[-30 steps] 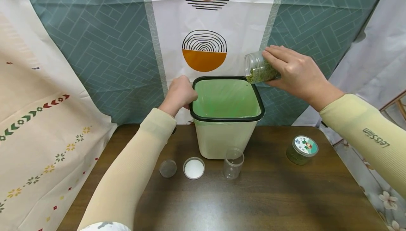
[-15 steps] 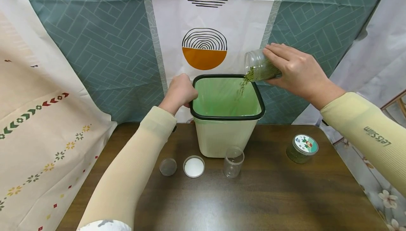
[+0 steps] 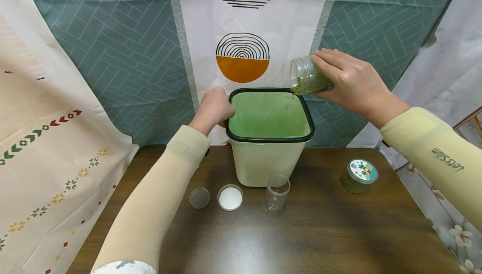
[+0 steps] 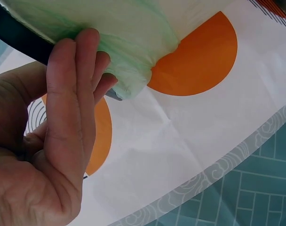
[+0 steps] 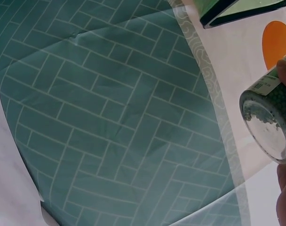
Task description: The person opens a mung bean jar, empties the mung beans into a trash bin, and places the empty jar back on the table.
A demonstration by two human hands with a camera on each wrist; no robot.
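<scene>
At the far right corner of the bag-lined bin, the right hand grips a tilted clear jar of green granules; the left hand pinches the bin's left rim.

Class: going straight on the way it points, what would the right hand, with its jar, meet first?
The right hand would probably meet the hanging cloth behind the bin; depth is unclear.

Homelike indoors, patterned cloth hangings, wood-grained table
</scene>
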